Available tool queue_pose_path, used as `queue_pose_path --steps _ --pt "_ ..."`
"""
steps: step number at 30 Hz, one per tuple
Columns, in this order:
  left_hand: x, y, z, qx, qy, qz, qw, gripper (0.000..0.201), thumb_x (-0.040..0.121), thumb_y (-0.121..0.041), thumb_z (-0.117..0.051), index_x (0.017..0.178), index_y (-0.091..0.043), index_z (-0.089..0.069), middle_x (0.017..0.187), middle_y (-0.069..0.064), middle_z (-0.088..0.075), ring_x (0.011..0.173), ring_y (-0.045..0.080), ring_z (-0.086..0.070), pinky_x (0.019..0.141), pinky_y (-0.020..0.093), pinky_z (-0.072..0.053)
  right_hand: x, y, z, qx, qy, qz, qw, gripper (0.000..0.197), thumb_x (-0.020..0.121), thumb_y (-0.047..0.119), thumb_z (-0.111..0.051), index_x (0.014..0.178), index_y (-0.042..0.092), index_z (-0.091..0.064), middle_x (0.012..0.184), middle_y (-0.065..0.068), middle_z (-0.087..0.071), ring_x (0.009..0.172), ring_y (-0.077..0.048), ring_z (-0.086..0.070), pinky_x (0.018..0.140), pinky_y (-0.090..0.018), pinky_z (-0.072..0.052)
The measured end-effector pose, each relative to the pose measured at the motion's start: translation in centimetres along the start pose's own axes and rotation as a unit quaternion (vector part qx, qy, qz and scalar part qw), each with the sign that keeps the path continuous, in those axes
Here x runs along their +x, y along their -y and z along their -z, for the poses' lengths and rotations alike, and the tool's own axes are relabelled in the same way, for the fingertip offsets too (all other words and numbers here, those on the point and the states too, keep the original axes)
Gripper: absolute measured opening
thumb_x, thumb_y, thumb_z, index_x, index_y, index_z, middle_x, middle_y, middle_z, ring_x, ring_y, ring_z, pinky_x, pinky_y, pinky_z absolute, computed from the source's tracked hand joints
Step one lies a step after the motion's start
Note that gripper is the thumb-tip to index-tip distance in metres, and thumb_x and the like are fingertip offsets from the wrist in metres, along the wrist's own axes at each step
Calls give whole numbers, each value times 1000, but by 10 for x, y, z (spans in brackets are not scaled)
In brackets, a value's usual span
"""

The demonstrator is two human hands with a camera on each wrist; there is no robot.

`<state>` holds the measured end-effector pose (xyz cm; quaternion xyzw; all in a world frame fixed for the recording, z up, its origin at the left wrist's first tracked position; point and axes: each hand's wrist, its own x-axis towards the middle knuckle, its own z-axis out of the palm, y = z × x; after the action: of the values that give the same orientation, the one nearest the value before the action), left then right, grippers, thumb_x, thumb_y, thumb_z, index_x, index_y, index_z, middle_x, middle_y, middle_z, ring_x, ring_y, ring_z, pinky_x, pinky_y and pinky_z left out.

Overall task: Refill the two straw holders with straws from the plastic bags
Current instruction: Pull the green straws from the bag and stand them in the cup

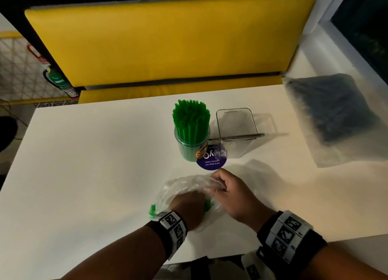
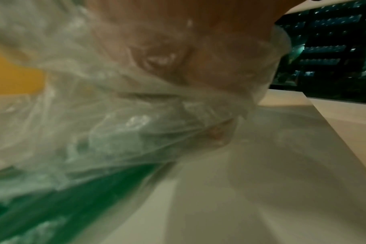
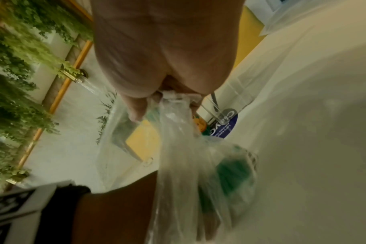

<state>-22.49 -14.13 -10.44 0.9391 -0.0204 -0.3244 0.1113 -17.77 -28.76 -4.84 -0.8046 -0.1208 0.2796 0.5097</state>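
Note:
A crumpled clear plastic bag lies on the white table near the front edge, with green straws inside. My left hand is curled round that bundle; I cannot tell whether it is inside the bag. My right hand pinches the bag's gathered top. The right wrist view shows the bag hanging from my right hand, with the green straws below. Behind stand a round clear holder packed with green straws and a square clear holder.
A bag of black straws lies at the table's far right. A purple round sticker sits in front of the holders. A thin dark stick lies at the square holder's base. A yellow bench runs behind the table.

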Motion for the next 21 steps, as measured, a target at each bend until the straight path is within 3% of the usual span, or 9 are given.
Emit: queue_pose_path --steps 3,5,6,8,10,12,15,19,21 --pt "3 4 -6 -34 3 20 999 30 99 -32 -39 118 -24 -62 120 3 -66 113 28 -62 94 34 -48 6 -5 7 -184 9 -84 979 59 73 51 -74 124 31 -51 119 4 -52 108 -13 -55 93 -31 -48" --pt "0 7 -6 -87 -1 27 996 33 101 -25 -39 130 -28 -56 130 1 -61 120 24 -57 100 30 -43 11 -12 10 -303 45 -159 939 69 70 61 -69 127 25 -53 121 -5 -48 110 -24 -54 92 -34 -47" --pt "-2 8 -6 -116 5 28 993 37 102 -23 -39 135 -28 -53 134 2 -59 122 24 -56 101 30 -42 14 -16 11 -307 62 -182 932 64 71 62 -67 120 23 -58 117 -7 -53 105 -25 -58 88 -33 -49" --pt "-8 8 -1 -165 12 18 986 40 101 -21 -38 137 -32 -51 131 2 -59 118 23 -57 99 29 -44 17 -20 13 -223 75 -198 952 41 78 52 -67 102 20 -67 96 -2 -66 87 -18 -64 71 -27 -49" --pt "-10 6 2 -202 -13 -4 979 39 96 -20 -41 130 -33 -54 126 -1 -61 116 20 -57 98 25 -43 18 -18 14 -151 77 -191 967 21 85 37 -65 88 16 -69 79 2 -67 74 -14 -63 60 -24 -44" --pt "-13 4 4 -216 -40 -27 975 41 91 -21 -43 128 -33 -54 129 -3 -60 119 18 -55 104 27 -41 21 -14 16 -143 70 -184 970 16 89 28 -60 88 14 -69 81 -2 -67 73 -15 -62 60 -24 -43" --pt "-18 2 8 -195 -83 -56 976 44 89 -18 -47 129 -38 -47 127 -6 -59 118 18 -56 99 26 -42 27 -18 17 -140 44 -190 971 14 90 22 -57 88 14 -68 83 -4 -67 78 -20 -63 63 -28 -45" --pt "-25 -2 24 -178 -225 -144 947 74 86 -9 -53 141 -55 -33 134 -21 -53 116 -9 -41 103 13 -31 31 -24 19 -87 -4 -205 975 20 88 16 -51 87 11 -71 86 -9 -71 83 -27 -67 69 -32 -52" --pt "-30 -3 29 -169 -213 -155 950 69 89 -8 -53 145 -44 -34 134 -11 -54 114 -4 -42 100 7 -26 31 -23 19 -38 5 -206 978 21 86 19 -53 86 13 -73 86 -8 -73 84 -28 -69 71 -32 -52"
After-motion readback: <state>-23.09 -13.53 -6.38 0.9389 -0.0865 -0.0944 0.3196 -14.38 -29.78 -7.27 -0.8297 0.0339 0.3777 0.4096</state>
